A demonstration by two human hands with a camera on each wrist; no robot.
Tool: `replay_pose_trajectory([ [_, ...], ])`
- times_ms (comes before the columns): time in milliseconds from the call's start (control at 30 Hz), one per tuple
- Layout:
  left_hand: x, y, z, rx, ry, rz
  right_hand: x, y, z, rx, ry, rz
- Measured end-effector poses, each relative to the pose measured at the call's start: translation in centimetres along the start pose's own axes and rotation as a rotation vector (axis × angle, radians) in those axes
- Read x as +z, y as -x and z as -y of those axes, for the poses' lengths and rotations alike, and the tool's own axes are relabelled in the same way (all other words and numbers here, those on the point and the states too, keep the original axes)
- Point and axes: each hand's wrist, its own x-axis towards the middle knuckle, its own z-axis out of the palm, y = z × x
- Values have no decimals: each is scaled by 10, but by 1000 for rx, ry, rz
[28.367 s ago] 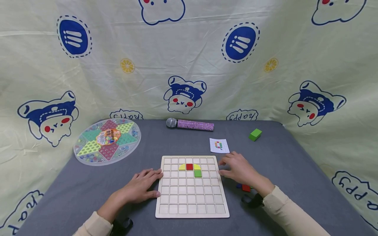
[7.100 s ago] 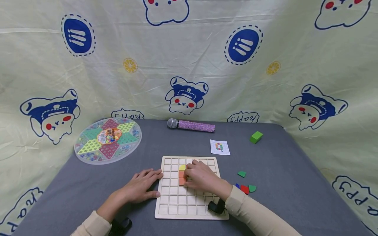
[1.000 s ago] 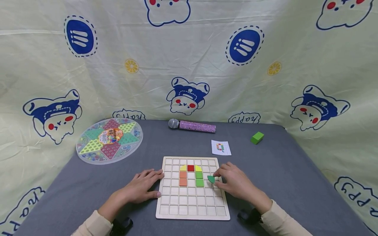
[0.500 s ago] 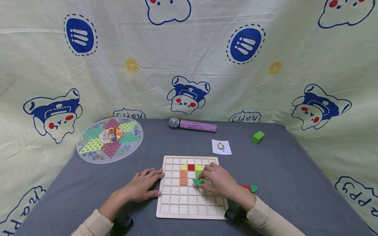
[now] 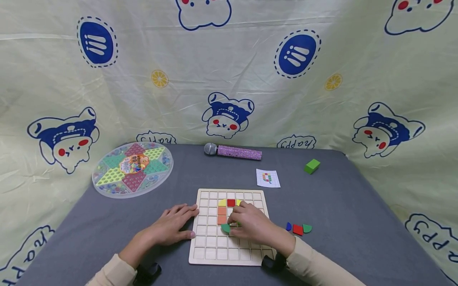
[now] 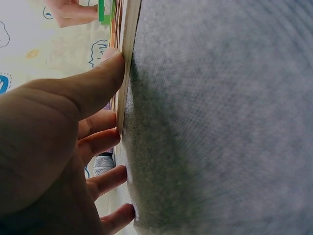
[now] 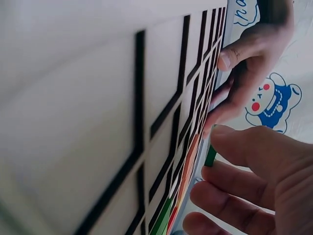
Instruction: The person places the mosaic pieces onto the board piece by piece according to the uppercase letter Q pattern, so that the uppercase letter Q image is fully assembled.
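Observation:
A wooden grid board [image 5: 214, 254] lies on the table. My left hand [image 5: 168, 225] touches its left edge, thumb and fingers spread, and the left wrist view shows the thumb [image 6: 105, 73] against that edge. Over the middle of the board, my right hand [image 5: 250, 222] pinches a dark green quarter-round tile [image 5: 225, 228] between thumb and forefinger. In the right wrist view the tile [image 7: 211, 155] shows edge-on. On the board are a yellow tile [image 5: 222, 203], a red square [image 5: 231, 203] and two orange squares [image 5: 222, 219]. My right hand mostly covers the tiles on the right side.
Right of the board lie a blue tile [image 5: 288, 226], a red tile [image 5: 297, 229] and a green quarter-round tile [image 5: 307, 228]. Behind are a pattern card [image 5: 268, 178], a green block [image 5: 312, 166], a glittery microphone [image 5: 234, 152] and a round Chinese checkers set [image 5: 132, 170].
Over the last second my right hand carries the green tile leftward across the board. Since the oldest frame, orange squares and a second green square have joined the board. My left hand stays put.

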Motion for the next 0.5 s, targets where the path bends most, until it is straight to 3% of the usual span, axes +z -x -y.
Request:
replay_pose_trajectory([
  [500, -1, 0, 0, -2, 3, 9, 4, -8, 5, -25, 60, 49],
])
